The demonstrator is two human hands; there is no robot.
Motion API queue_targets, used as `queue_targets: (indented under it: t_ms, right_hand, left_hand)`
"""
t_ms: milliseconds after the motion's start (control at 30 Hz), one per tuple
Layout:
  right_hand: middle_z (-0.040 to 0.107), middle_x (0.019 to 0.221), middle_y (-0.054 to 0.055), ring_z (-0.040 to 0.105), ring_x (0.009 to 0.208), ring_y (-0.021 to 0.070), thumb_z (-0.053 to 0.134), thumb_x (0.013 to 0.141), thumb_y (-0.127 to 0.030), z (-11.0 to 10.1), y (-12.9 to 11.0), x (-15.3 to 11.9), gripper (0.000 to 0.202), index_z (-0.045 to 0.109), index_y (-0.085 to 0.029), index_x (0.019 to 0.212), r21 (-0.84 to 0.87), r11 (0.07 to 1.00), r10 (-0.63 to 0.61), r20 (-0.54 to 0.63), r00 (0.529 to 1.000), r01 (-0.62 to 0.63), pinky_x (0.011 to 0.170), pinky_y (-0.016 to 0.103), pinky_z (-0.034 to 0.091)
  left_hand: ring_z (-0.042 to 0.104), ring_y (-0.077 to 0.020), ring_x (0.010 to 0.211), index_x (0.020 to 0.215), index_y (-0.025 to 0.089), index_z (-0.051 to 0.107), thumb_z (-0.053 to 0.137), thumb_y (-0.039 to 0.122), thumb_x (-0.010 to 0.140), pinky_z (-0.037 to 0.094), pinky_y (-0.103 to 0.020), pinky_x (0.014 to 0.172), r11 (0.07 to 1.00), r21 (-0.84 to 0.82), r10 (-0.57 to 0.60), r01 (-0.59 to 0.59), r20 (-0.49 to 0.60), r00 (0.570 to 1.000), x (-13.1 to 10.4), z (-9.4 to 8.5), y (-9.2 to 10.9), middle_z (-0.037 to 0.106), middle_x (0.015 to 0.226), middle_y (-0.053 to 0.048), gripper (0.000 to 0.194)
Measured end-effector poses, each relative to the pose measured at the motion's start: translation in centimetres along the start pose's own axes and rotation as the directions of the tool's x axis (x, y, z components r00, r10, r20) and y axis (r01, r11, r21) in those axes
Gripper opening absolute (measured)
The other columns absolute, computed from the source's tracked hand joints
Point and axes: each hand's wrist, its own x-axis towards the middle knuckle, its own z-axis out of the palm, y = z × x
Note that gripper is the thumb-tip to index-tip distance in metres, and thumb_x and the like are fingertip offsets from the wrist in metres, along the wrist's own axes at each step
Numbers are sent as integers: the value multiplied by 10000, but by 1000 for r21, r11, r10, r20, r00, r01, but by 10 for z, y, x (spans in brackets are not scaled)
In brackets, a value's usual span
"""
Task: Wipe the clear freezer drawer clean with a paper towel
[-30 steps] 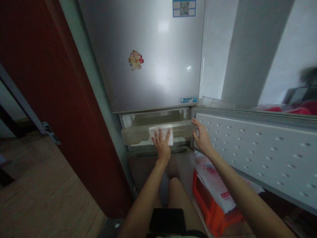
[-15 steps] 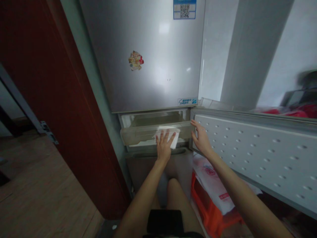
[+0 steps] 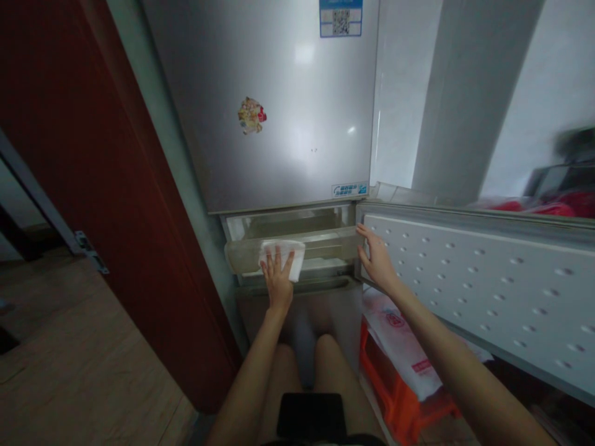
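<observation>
A folded white cloth [image 3: 296, 259] lies flat against the front of a pale translucent drawer [image 3: 325, 246] in the middle section of a silver fridge [image 3: 288, 155]. My left hand [image 3: 279, 279] presses on the cloth with its fingers spread, toward the drawer's left half. The drawer is pulled out a little. At the drawer's right end, my right hand [image 3: 375, 257] touches the edge by the hinge side of the open fridge door [image 3: 465, 266], thumb and fingers apart, holding nothing.
The open door reaches far to the right, above an orange stool [image 3: 400, 409] with a white plastic bag [image 3: 404, 347] on it. A dark red wooden door [image 3: 125, 217] stands at the left. Below the drawer is a closed lower compartment [image 3: 325, 310].
My left hand and the white cloth have slid left along the drawer front. My right hand stays at the same place by the door's edge.
</observation>
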Motion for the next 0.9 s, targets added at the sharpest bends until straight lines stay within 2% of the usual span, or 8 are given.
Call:
queue_targets:
  t_ms: [100, 200, 300, 433, 567, 667, 767, 900]
  right_hand:
    - [483, 1454, 166, 452, 1334, 271, 439, 866, -136, 1, 0, 0, 469, 459, -168, 1333, 4, 1000, -1, -3, 1000, 1, 1098, 540, 374]
    - [486, 1452, 166, 455, 1331, 272, 436, 861, -126, 2, -1, 0, 478, 452, -175, 1337, 3, 1000, -8, -12, 1000, 8, 1088, 547, 380]
    - [488, 1448, 168, 459, 1328, 271, 439, 858, -125, 3, -4, 0, 473, 457, -171, 1329, 1, 1000, 1, -18, 1000, -1, 1092, 537, 378]
    - [478, 1458, 164, 448, 1339, 269, 436, 855, -122, 3, -6, 1, 482, 455, -175, 1334, 7, 1000, 3, -13, 1000, -3, 1097, 535, 373]
    - [487, 1452, 158, 446, 1343, 269, 435, 858, -127, 4, -3, 0, 489, 451, -188, 1343, 13, 1000, -5, -21, 1000, 5, 1096, 548, 368]
    - [491, 1448, 163, 444, 1344, 272, 439, 860, -128, 3, -1, -1, 477, 460, -176, 1334, 10, 1000, -12, -18, 1000, 12, 1095, 544, 370]
    - [489, 1451, 160, 450, 1340, 274, 441, 858, -128, 3, -1, 0, 479, 462, -184, 1333, 10, 1000, -13, -19, 1000, 13, 1093, 547, 373]
    - [491, 1450, 160, 457, 1334, 278, 438, 859, -137, 3, -1, 0, 487, 457, -190, 1343, 13, 1000, -8, -23, 1000, 9, 1089, 554, 376]
  left_hand:
    - [-98, -240, 1467, 1436, 292, 430, 402, -99, 755, 29, -563, 1181, 999, -32, -40, 40, -9, 999, -1, 0, 8, 83, 1604, -10, 785]
    - [-131, -254, 1459, 1459, 252, 399, 383, -120, 724, 31, -563, 1180, 996, -51, -69, 68, -14, 998, -2, 4, 20, 28, 1603, -34, 824]
    - [-122, -262, 1458, 1471, 260, 376, 377, -107, 757, 44, -570, 1178, 997, -67, -23, 25, 29, 999, -4, 11, 39, 58, 1603, -54, 802]
    - [-73, -280, 1462, 1482, 287, 348, 398, -60, 814, 76, -580, 1176, 993, -97, 75, -64, 119, 990, -7, 25, 73, 143, 1601, -61, 754]
    - [-55, -300, 1461, 1502, 262, 308, 383, -69, 803, 80, -604, 1166, 995, -88, 55, -42, 146, 988, -6, 37, 97, 155, 1601, -82, 777]
    - [-27, -297, 1467, 1502, 268, 306, 382, -66, 808, 92, -595, 1170, 996, -67, 69, -60, 151, 986, -5, 38, 95, 168, 1600, -72, 774]
    - [30, -281, 1476, 1493, 288, 324, 390, -47, 832, 98, -583, 1177, 993, -43, 112, -107, 153, 982, -2, 35, 84, 216, 1591, -56, 744]
    - [47, -283, 1479, 1478, 290, 357, 408, -16, 865, 86, -594, 1173, 992, -27, 121, -119, 96, 988, 0, 30, 67, 219, 1588, -67, 688]
